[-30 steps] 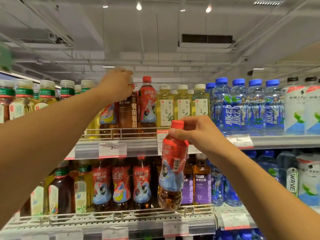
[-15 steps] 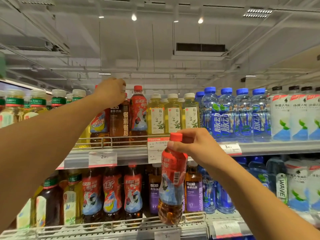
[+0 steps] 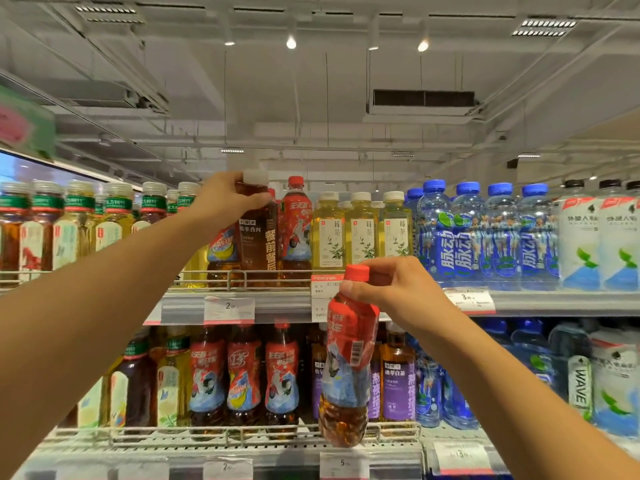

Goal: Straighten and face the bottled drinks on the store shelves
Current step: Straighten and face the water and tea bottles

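The left hand [image 3: 227,197] curls its fingers around the neck of a dark tea bottle [image 3: 255,233] on the upper shelf [image 3: 554,301]. The right hand [image 3: 394,289] pinches a red-capped bottle [image 3: 348,368] just under its cap, hanging tilted before the lower shelf [image 3: 207,441].

Bright ceiling spotlights [image 3: 291,42], even light, soft overall (edges bowed), blurred left sign [image 3: 20,126]

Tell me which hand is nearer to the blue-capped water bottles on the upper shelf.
Right. The right hand holds a red-capped tea bottle just left of and below the blue-capped water bottles; the left hand grips a dark tea bottle further left.
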